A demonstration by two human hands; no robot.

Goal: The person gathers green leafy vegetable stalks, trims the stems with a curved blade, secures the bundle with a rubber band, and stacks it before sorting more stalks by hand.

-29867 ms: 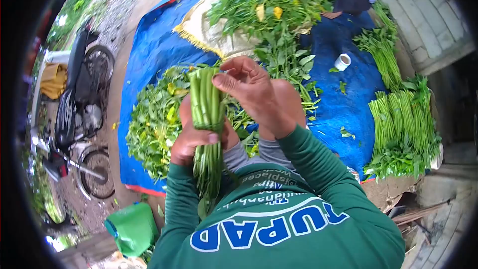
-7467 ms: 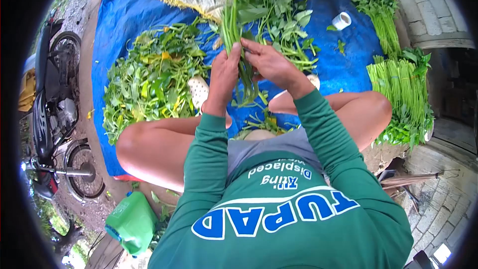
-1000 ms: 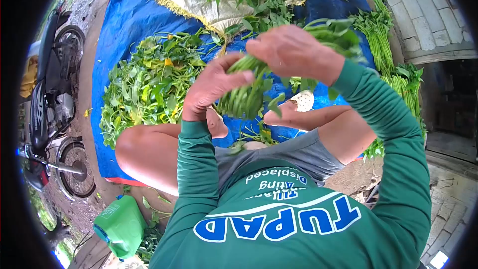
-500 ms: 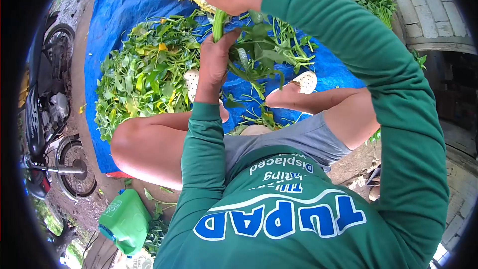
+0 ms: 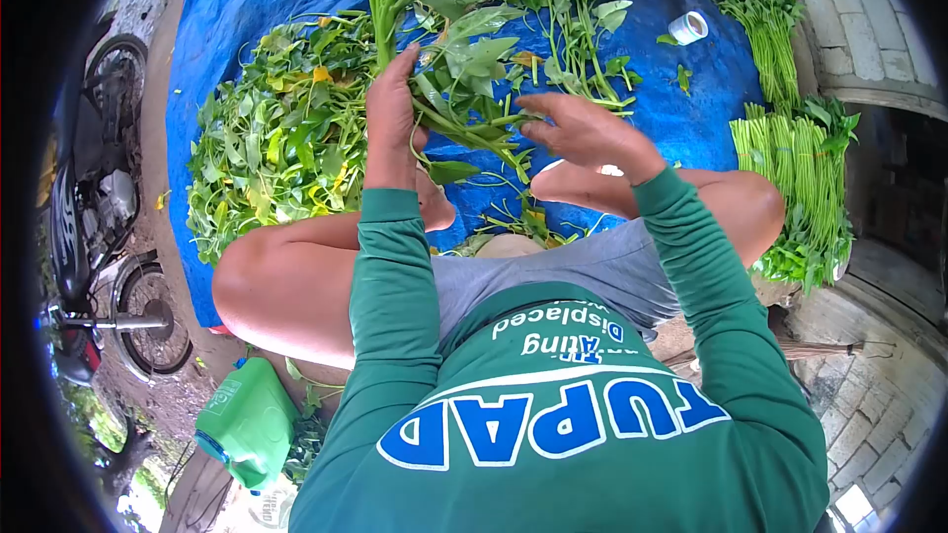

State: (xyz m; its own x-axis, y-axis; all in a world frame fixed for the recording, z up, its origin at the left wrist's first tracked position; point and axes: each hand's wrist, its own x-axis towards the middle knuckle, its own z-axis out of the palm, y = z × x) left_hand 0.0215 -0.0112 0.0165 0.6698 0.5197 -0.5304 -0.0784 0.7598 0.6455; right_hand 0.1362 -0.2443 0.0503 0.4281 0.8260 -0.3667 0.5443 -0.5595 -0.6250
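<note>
A bunch of leafy green stems, seemingly water spinach (image 5: 383, 15), stands upright in my left hand (image 5: 393, 118), whose fingers are wrapped round its lower end. To the right, my right hand (image 5: 588, 133) has its fingers apart at the ends of some loose stems (image 5: 474, 128). Whether the fingertips touch those stems is hard to tell. More loose leafy stems (image 5: 568, 49) lie on the blue tarp (image 5: 681, 128) beyond my hands. A big heap of leaves and stems (image 5: 281, 138) spreads to the left of my left hand.
Tied bundles of stems (image 5: 790, 173) lie at the right beside my knee, with more stems (image 5: 775, 39) farther up. A small white container (image 5: 688, 28) is on the tarp. A green jug (image 5: 247, 419) sits at the lower left, and a motorcycle (image 5: 84, 207) is beyond the tarp.
My right hand has left the upper part of the bunch and come down to the right, near the loose stems. My left hand has moved slightly left, still holding the bunch.
</note>
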